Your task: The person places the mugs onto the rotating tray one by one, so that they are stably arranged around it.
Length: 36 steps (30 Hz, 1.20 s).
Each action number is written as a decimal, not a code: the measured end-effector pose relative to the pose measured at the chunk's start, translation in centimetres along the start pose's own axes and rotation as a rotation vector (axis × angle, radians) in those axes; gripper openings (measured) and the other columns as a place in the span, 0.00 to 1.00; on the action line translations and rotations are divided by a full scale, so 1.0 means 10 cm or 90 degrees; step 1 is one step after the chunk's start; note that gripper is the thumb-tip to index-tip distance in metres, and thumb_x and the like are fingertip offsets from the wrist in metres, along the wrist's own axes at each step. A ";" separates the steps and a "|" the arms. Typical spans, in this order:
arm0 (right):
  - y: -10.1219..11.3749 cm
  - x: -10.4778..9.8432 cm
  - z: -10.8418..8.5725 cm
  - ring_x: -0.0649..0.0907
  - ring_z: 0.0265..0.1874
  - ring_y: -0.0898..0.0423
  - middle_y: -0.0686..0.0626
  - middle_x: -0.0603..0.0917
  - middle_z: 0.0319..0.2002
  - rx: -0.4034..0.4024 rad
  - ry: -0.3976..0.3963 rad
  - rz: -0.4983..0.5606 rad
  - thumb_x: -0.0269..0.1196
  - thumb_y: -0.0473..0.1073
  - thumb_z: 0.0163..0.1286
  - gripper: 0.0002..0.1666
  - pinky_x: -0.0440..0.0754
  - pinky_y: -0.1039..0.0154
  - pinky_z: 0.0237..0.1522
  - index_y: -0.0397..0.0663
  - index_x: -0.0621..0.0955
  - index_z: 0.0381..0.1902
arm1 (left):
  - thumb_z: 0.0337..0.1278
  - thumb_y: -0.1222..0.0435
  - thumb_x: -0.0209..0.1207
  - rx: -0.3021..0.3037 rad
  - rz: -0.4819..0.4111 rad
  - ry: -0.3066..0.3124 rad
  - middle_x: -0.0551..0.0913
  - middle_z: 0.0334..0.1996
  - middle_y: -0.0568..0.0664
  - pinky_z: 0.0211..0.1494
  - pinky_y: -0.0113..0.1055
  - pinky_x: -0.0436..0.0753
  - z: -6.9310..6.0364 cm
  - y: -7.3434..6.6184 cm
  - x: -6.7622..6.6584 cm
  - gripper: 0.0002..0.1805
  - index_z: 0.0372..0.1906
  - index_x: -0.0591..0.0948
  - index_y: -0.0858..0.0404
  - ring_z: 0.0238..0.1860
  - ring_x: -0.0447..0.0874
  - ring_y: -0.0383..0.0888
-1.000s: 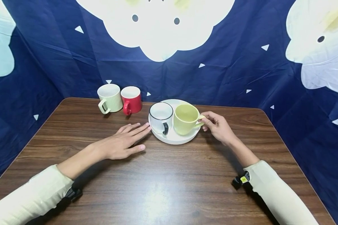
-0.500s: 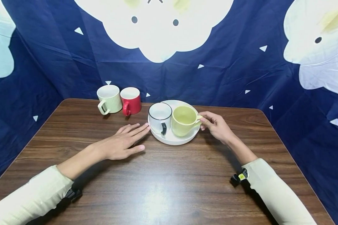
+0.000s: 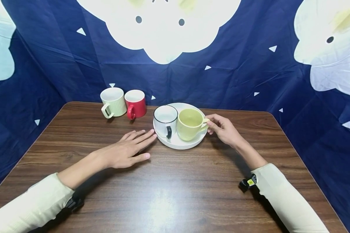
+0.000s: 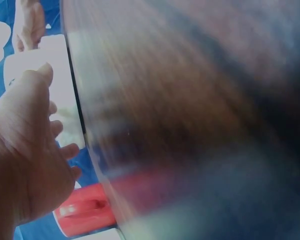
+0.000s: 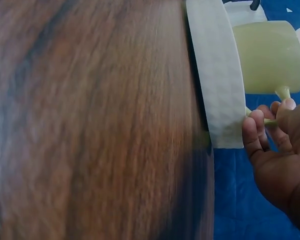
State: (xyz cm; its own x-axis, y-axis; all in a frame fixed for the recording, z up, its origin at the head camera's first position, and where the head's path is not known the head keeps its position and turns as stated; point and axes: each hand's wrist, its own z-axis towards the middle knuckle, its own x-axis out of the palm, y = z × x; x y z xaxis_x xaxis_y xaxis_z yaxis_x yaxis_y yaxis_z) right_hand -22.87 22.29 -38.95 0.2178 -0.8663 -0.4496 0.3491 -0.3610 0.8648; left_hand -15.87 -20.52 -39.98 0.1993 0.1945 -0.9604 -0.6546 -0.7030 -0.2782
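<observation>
A yellow-green mug (image 3: 189,126) stands on the right side of a round white tray (image 3: 180,144). My right hand (image 3: 225,131) pinches its handle between thumb and fingers; the right wrist view also shows this hand (image 5: 282,155) on the handle. Beside it on the tray is a white ribbed mug (image 3: 163,124) with a black rim and black handle. My left hand (image 3: 125,150) lies spread with straight fingers, its fingertips at the tray's left edge near the white mug. Whether they touch the tray, I cannot tell.
At the back left, a pale green ribbed mug (image 3: 116,105) and a red mug (image 3: 138,106) stand side by side on the wooden table (image 3: 175,181). A dark blue curtain (image 3: 192,84) with white clouds hangs right behind the table.
The yellow-green mug has shifted slightly left toward the white mug, with my right hand still on its handle. My left hand's fingers have dropped slightly toward me.
</observation>
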 end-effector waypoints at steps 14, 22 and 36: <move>-0.01 0.04 -0.01 0.87 0.29 0.60 0.36 0.92 0.39 -0.040 -0.063 -0.104 0.70 0.35 0.81 0.10 0.89 0.68 0.36 0.37 0.89 0.55 | 0.90 0.39 0.50 0.001 -0.013 0.021 0.47 0.95 0.48 0.91 0.76 0.49 0.01 -0.05 0.03 0.42 0.95 0.51 0.44 0.93 0.52 0.66; -0.03 0.06 -0.03 0.88 0.29 0.59 0.35 0.92 0.40 -0.043 -0.056 -0.074 0.70 0.35 0.81 0.09 0.92 0.61 0.36 0.35 0.89 0.54 | 0.90 0.40 0.51 -0.003 -0.007 0.022 0.48 0.95 0.49 0.92 0.75 0.50 0.02 -0.06 0.02 0.43 0.95 0.51 0.48 0.93 0.53 0.65; 0.02 0.12 -0.06 0.87 0.28 0.62 0.35 0.92 0.39 -0.052 -0.039 -0.058 0.70 0.33 0.81 0.08 0.90 0.62 0.35 0.36 0.89 0.53 | 0.89 0.40 0.53 -0.005 -0.002 0.026 0.48 0.95 0.50 0.92 0.74 0.50 0.03 -0.04 0.01 0.45 0.95 0.51 0.51 0.93 0.53 0.65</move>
State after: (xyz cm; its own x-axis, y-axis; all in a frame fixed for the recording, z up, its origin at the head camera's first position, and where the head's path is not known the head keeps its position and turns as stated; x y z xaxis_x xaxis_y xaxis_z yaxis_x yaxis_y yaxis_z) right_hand -21.94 21.37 -39.45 0.1263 -0.8518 -0.5084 0.4386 -0.4117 0.7988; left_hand -15.81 -20.01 -39.98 0.2306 0.1691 -0.9582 -0.6485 -0.7075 -0.2809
